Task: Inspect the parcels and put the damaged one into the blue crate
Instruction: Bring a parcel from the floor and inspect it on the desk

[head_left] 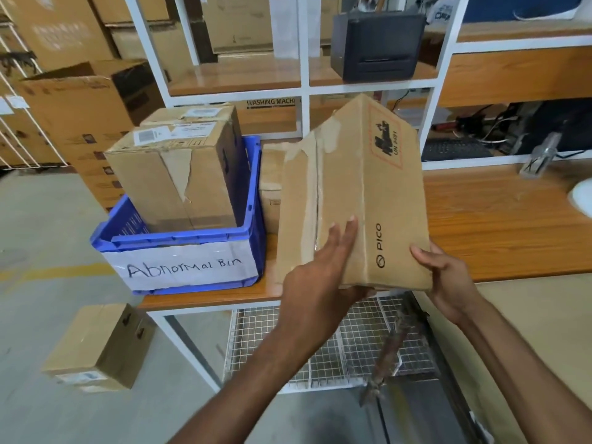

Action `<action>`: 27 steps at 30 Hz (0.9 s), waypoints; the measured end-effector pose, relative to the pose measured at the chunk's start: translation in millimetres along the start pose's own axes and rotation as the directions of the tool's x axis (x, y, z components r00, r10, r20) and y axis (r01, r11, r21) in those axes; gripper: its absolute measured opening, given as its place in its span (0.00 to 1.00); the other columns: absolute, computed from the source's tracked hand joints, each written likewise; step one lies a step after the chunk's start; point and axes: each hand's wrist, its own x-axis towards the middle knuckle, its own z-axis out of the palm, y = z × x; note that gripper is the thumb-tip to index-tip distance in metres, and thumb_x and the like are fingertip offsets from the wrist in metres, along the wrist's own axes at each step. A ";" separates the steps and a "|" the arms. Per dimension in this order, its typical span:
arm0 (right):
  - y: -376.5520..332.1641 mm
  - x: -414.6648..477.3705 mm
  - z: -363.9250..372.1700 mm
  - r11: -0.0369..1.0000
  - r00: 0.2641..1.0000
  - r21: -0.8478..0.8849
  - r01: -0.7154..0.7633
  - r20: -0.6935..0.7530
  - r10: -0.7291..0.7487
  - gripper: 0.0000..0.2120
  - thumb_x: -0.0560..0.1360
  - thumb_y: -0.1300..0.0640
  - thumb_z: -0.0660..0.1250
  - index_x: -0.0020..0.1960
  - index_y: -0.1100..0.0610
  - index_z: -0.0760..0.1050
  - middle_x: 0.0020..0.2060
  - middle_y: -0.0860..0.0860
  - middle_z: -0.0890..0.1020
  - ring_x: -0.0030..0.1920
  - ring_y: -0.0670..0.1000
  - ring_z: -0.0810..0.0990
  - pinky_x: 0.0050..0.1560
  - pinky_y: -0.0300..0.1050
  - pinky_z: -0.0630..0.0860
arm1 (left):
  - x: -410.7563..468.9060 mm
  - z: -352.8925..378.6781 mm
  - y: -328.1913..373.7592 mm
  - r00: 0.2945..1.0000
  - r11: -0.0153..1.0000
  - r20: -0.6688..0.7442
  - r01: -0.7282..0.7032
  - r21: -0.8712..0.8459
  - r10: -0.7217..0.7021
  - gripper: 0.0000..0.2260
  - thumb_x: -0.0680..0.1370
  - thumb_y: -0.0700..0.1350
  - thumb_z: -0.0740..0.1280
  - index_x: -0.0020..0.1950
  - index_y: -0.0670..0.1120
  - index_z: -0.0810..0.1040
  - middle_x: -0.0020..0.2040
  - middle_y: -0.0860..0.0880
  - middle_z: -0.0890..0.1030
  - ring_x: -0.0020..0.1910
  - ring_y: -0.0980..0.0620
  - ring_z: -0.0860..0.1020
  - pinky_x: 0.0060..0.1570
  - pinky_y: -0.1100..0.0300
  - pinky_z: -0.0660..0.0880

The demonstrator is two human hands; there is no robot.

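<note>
Parcel: a brown carton (368, 193) marked PICO is hanging in the air over the front edge of the table (496, 219), just right of the crate (179, 241) and tipped so that one long edge is pointing up.
Left hand: the left hand (317, 283) is lying flat against the taped face, its fingers (350, 232) straight and pressing; nothing is curling round, and the thumb is hidden.
Right hand: the right hand (448, 280) is clasping the lower right corner, with the thumb (421, 253) lying on the near face and the other fingers out of sight behind.
Damage: the tape (307, 174) along the seam is peeling and wrinkling, and the flap near the top is lifting - to my eye this is looking like the faulty one.
Weight: two hands are keeping it up by the bottom end alone, so I am guessing it is fairly light.
Stiffness: the walls are looking firm along the folded edges and weaker at the split seam, which may be giving under a squeeze.
Slip: plain card should be gripping well; the glossy tape less so.
Where to hold: I would be taking it by opposite solid faces near the corners - keeping palms off the loose flap, and one hand under the base.
Crate: it is already holding two boxes (173, 181) that stand above the rim, so little room is showing - the parcel will probably be going on top or wedging beside them.
</note>
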 end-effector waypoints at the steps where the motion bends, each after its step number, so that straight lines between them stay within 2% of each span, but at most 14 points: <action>1: -3.4 -1.8 0.6 1.000 1.000 -0.022 0.013 -0.017 -0.014 0.27 0.73 0.56 0.68 0.72 0.54 0.73 0.63 0.55 0.84 0.65 0.59 0.81 0.54 0.50 0.83 | 1.6 -3.2 0.6 1.000 1.000 0.016 0.021 -0.005 -0.021 0.52 0.71 0.62 0.79 0.84 0.58 0.48 0.81 0.48 0.67 0.64 0.45 0.82 0.52 0.47 0.84; 3: -14.5 -6.5 4.5 0.986 0.995 -0.136 0.094 -0.027 -0.098 0.27 0.73 0.53 0.71 0.72 0.51 0.74 0.62 0.51 0.85 0.65 0.56 0.81 0.59 0.51 0.79 | 6.1 -13.7 0.3 0.986 0.985 0.127 0.123 -0.124 -0.107 0.51 0.70 0.70 0.74 0.84 0.64 0.44 0.79 0.54 0.70 0.64 0.52 0.81 0.55 0.53 0.82; 4: -21.4 -10.0 9.4 0.968 0.987 -0.202 0.151 -0.018 -0.158 0.28 0.73 0.51 0.70 0.73 0.49 0.74 0.62 0.49 0.85 0.65 0.53 0.82 0.60 0.51 0.78 | 8.2 -19.1 0.6 0.970 0.936 0.194 0.199 -0.289 -0.146 0.51 0.69 0.74 0.72 0.82 0.69 0.44 0.76 0.59 0.74 0.63 0.57 0.80 0.56 0.55 0.81; 5: -28.3 -14.6 16.3 0.944 0.976 -0.252 0.213 0.009 -0.217 0.29 0.73 0.49 0.70 0.74 0.47 0.73 0.63 0.47 0.84 0.64 0.50 0.82 0.59 0.48 0.77 | 9.6 -22.0 -0.7 0.957 0.834 0.229 0.270 -0.481 -0.178 0.48 0.68 0.76 0.70 0.80 0.72 0.47 0.72 0.63 0.76 0.61 0.62 0.80 0.57 0.57 0.80; 7: -37.3 -23.6 35.4 0.899 0.953 -0.318 0.302 0.079 -0.293 0.32 0.74 0.47 0.70 0.77 0.42 0.69 0.65 0.43 0.82 0.63 0.45 0.82 0.58 0.44 0.79 | 12.1 -18.9 -9.9 0.932 0.606 0.195 0.349 -0.715 -0.306 0.42 0.69 0.76 0.68 0.79 0.64 0.59 0.67 0.64 0.79 0.62 0.65 0.79 0.62 0.56 0.78; 9: -37.1 -30.6 55.6 0.799 0.936 -0.490 0.349 0.134 -0.326 0.35 0.74 0.39 0.70 0.79 0.35 0.63 0.72 0.41 0.76 0.69 0.47 0.77 0.64 0.54 0.78 | 13.9 -12.1 -26.8 0.862 0.452 0.191 0.421 -0.786 -0.470 0.37 0.72 0.76 0.66 0.74 0.55 0.68 0.65 0.59 0.80 0.59 0.64 0.81 0.60 0.56 0.79; 10: -33.3 -32.7 64.4 0.697 0.925 -0.617 0.366 0.159 -0.345 0.35 0.74 0.34 0.66 0.79 0.31 0.59 0.77 0.41 0.69 0.73 0.47 0.71 0.69 0.60 0.71 | 13.4 -7.8 -36.4 0.823 0.388 0.205 0.451 -0.804 -0.530 0.34 0.74 0.73 0.65 0.71 0.53 0.71 0.64 0.56 0.81 0.57 0.61 0.82 0.56 0.57 0.80; 12: -22.5 -38.6 78.8 0.492 0.902 -0.778 0.389 0.213 -0.376 0.33 0.75 0.26 0.54 0.79 0.27 0.52 0.80 0.40 0.61 0.76 0.43 0.59 0.73 0.60 0.62 | 8.2 4.1 -57.9 0.769 0.289 0.253 0.491 -0.822 -0.587 0.27 0.77 0.68 0.65 0.69 0.53 0.74 0.63 0.55 0.84 0.59 0.56 0.83 0.53 0.57 0.80; 15: -2.9 -41.7 90.7 0.422 0.875 -0.801 0.425 0.245 -0.417 0.28 0.80 0.29 0.45 0.78 0.31 0.61 0.79 0.42 0.65 0.75 0.45 0.60 0.72 0.60 0.63 | -5.3 23.2 -81.0 0.720 0.170 0.347 0.540 -0.824 -0.601 0.28 0.80 0.67 0.65 0.73 0.49 0.75 0.67 0.49 0.83 0.66 0.48 0.81 0.66 0.44 0.77; 17: 13.9 -34.7 91.0 0.409 0.849 -0.796 0.446 0.232 -0.475 0.23 0.85 0.38 0.50 0.77 0.38 0.68 0.74 0.43 0.72 0.72 0.46 0.65 0.69 0.59 0.69 | -13.4 31.5 -88.3 0.691 0.132 0.369 0.557 -0.820 -0.622 0.29 0.80 0.67 0.65 0.74 0.50 0.73 0.68 0.46 0.82 0.66 0.45 0.81 0.65 0.43 0.77; 20: 33.4 -21.7 90.3 0.384 0.813 -0.796 0.468 0.217 -0.540 0.20 0.84 0.47 0.60 0.76 0.45 0.73 0.69 0.45 0.75 0.68 0.47 0.68 0.63 0.60 0.76 | -15.8 32.2 -83.1 0.650 0.159 0.324 0.570 -0.806 -0.687 0.32 0.77 0.68 0.65 0.78 0.60 0.62 0.72 0.51 0.77 0.67 0.50 0.79 0.64 0.48 0.77; 23: 39.8 -12.3 91.7 0.350 0.817 -0.819 0.455 0.227 -0.531 0.26 0.80 0.38 0.62 0.76 0.42 0.72 0.74 0.45 0.70 0.72 0.47 0.62 0.69 0.63 0.70 | -15.5 30.2 -80.9 0.744 0.324 0.243 0.527 -0.785 -0.622 0.40 0.73 0.75 0.67 0.81 0.67 0.55 0.79 0.60 0.65 0.77 0.57 0.67 0.76 0.47 0.67; 25: 36.1 -7.0 90.9 0.388 0.881 -0.855 0.344 0.151 -0.448 0.38 0.71 0.25 0.63 0.78 0.39 0.68 0.79 0.45 0.61 0.77 0.47 0.54 0.74 0.58 0.59 | -15.3 29.1 -84.5 0.790 0.406 0.217 0.504 -0.762 -0.573 0.41 0.71 0.77 0.67 0.80 0.70 0.56 0.81 0.62 0.62 0.79 0.58 0.63 0.78 0.44 0.64; 27: 34.4 -0.5 85.5 0.360 0.934 -0.906 0.223 0.092 -0.346 0.52 0.63 0.17 0.64 0.81 0.37 0.59 0.83 0.45 0.48 0.81 0.49 0.44 0.75 0.58 0.51 | -14.8 25.8 -84.0 0.807 0.396 0.265 0.509 -0.764 -0.527 0.45 0.70 0.74 0.72 0.81 0.70 0.54 0.81 0.61 0.62 0.79 0.58 0.65 0.77 0.46 0.66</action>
